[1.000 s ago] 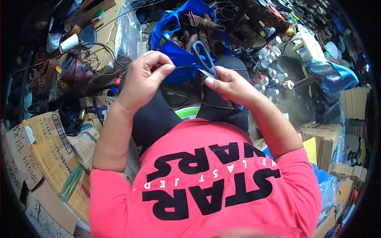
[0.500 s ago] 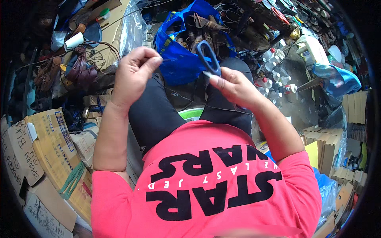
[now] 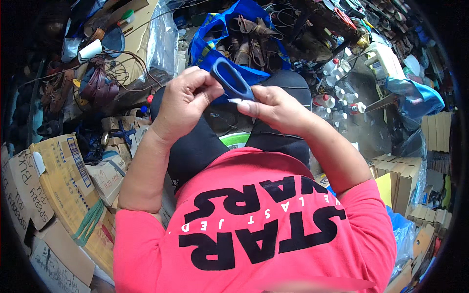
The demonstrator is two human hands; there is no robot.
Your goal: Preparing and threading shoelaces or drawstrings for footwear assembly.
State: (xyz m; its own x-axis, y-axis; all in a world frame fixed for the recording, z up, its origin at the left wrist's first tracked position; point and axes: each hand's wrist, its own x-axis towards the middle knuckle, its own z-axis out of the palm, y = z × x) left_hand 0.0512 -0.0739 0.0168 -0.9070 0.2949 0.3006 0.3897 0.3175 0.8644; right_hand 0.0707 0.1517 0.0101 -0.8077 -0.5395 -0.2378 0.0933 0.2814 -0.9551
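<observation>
My right hand (image 3: 281, 106) grips a dark blue piece with an open oval loop (image 3: 242, 92), like a small shoe upper; its exact kind is unclear. Its loop points up and left, in front of my knees. A small white bit (image 3: 235, 100) shows at my right thumb tip. Close beside the loop's left side, my left hand (image 3: 188, 100) is closed in a pinch, thumb against fingers. Whatever it pinches is too fine or hidden to make out.
Beyond my knees stands a blue bag (image 3: 207, 46) holding brown shoe-like pieces. White bottles (image 3: 336, 78) crowd the floor to the right. Cardboard boxes (image 3: 63, 180) stack at the left, with maroon straps (image 3: 100, 88) and cords above. More boxes (image 3: 398, 173) lie at the right.
My left hand has come right and slightly down, close to the blue piece. My right hand has shifted left, and the loop has tilted further left.
</observation>
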